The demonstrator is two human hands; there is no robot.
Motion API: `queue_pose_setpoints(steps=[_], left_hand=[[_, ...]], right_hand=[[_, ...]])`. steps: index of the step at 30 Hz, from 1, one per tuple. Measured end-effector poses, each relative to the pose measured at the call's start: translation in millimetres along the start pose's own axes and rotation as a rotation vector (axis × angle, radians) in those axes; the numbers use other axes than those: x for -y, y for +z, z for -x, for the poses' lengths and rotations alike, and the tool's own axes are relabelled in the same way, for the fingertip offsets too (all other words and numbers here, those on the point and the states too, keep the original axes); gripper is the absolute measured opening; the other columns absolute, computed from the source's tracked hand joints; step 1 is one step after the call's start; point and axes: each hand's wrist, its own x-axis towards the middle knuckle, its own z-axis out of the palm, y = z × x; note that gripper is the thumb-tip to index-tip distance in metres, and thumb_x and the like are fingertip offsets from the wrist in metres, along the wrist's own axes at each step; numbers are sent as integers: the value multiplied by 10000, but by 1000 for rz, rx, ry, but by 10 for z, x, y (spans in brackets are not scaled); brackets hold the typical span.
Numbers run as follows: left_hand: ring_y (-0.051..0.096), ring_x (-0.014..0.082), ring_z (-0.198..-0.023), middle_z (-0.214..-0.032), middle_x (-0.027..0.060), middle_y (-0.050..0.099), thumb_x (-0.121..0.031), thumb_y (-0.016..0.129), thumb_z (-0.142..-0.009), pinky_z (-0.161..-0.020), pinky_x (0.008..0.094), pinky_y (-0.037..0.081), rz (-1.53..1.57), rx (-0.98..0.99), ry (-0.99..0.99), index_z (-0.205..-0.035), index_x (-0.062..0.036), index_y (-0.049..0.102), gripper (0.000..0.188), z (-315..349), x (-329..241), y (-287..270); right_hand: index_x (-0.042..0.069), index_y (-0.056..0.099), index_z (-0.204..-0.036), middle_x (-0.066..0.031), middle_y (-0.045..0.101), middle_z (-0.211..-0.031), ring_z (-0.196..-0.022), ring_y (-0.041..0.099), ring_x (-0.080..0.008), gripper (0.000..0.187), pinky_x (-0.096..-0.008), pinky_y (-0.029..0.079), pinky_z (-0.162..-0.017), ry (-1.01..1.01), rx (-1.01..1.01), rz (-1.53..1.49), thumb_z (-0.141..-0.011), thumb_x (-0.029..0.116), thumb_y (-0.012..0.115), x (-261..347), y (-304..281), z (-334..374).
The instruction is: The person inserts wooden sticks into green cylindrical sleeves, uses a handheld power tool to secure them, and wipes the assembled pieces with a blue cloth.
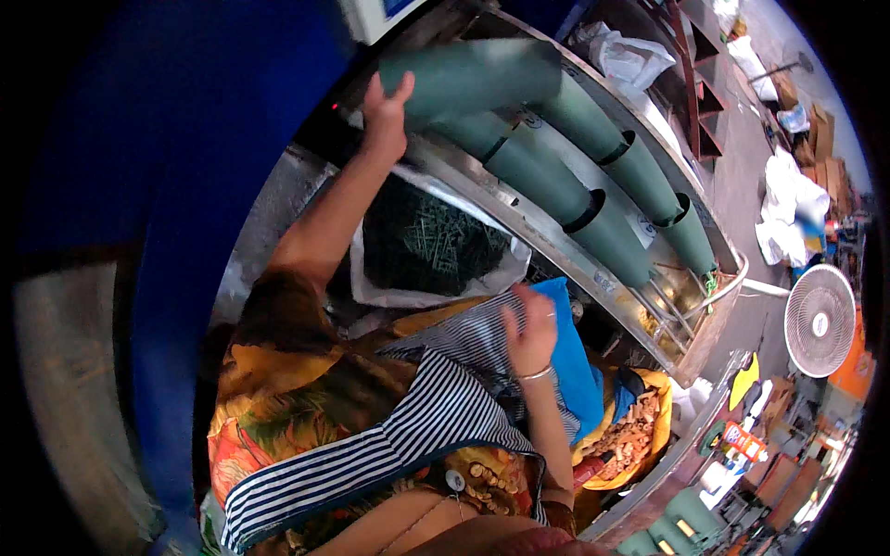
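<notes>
Held green tube point(473, 79) blurred, left fingers point(374, 92) partly hidden, white casing point(375, 18) cropped above.

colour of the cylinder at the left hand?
Dull green cylinder at the left hand; head view shows it.

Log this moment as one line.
left hand: holds green tube | right hand: open, near striped cloth | metal tray: more tubes

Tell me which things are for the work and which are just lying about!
For the work, it seems:
left hand, holding a green tube
rows of green tubes
metal trough holding them

Probably just about:
white fan
yellow bag of brown pieces
white bags
</notes>
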Motion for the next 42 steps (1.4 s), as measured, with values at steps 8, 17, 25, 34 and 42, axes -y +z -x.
queue_pose_setpoints(steps=[8,17,25,34,42], left_hand=[[611,279,-1031,-1112,154,643,-281,719,-836,-875,386,468,-1011,127,345,-1190,-15,546,475,-1718,274,1123],[567,285,-1139,-1253,159,597,-300,726,-833,-980,392,435,-1020,386,139,-1327,-39,499,604,-2439,623,1265],[74,428,-1445,-1608,77,53,-489,545,-923,-1110,581,189,-1672,273,374,-1416,-467,354,530,-2451,1258,1189],[469,352,-1241,-1346,163,507,-287,626,-902,-1040,439,370,-1207,239,1002,-1264,-135,567,397,-1638,657,767],[550,317,-1133,-1212,98,604,-168,574,-905,-956,463,418,-1485,-561,625,-1119,-125,643,229,-58,164,-2340]], right_hand=[[105,642,-1058,-46,614,-1098,-1021,558,-259,318,-450,420,-939,-194,-16,69,-748,164,677,-63,383,153],[96,658,-1061,-50,635,-1113,-1051,573,-235,335,-446,432,-934,-252,-25,-53,-732,160,671,-96,333,112],[128,648,-1103,-51,619,-1159,-1091,566,-225,345,-427,425,-977,-313,-78,68,-760,167,646,-120,245,86],[115,642,-1106,-56,602,-1175,-1061,559,-242,359,-431,435,-938,-292,-37,87,-752,177,621,-135,348,155],[103,671,-1035,-32,626,-1121,-981,574,-250,305,-425,436,-867,-255,6,149,-736,163,657,-94,420,44]])
